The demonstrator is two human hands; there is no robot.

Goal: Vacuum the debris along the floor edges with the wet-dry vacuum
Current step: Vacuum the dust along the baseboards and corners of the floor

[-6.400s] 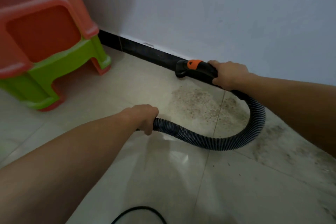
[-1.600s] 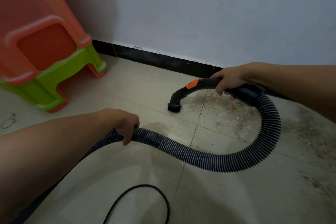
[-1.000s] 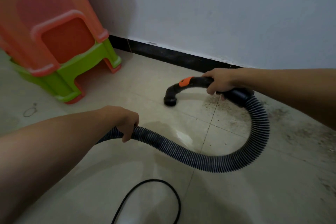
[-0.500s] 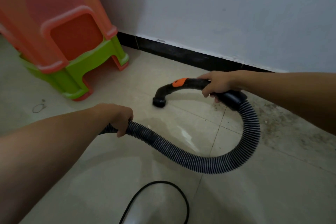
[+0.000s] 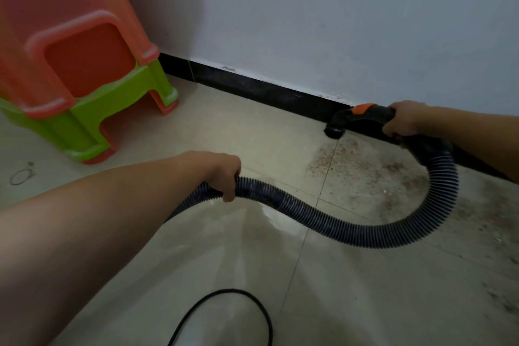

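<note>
Right grip (image 5: 404, 121) clenched around the black curved handle (image 5: 373, 114) of the vacuum wand, fingers wrapped over the top, just behind an orange tab (image 5: 364, 108). Left grip (image 5: 224, 174) clenched around the ribbed hose (image 5: 351, 230), knuckles up, thumb side toward the wall.

No containers in view. Two plastic stools at upper left, stacked: an orange stool (image 5: 70, 45) on top of a green stool (image 5: 112, 109), a further orange foot showing beneath the green; cannot tell whether that is a third.

Count: two hands, one hose, one nozzle, one thin black cord (image 5: 247, 306) looping on the floor at the bottom edge, one small ring-shaped mark or object (image 5: 20, 176) on the tiles at far left, too small to identify.

Nozzle (image 5: 334, 130) points down at the joint of the floor (image 5: 252, 137) and the black skirting (image 5: 252, 87), touching or just above the tile; cannot tell which. It sits ahead of the right grip, toward the stools. The hose leaves the handle behind that grip, curves down and round in a wide loop across the tiles, then rises to the left grip and passes under the forearm.

Debris (image 5: 365, 174): brown and dark specks spread over the tiles just on the near side of the nozzle, below the right grip and inside the hose loop, thinning toward the right edge. Tiles left of the nozzle look clean, with a pale glare patch (image 5: 278, 219) near the hose.
</note>
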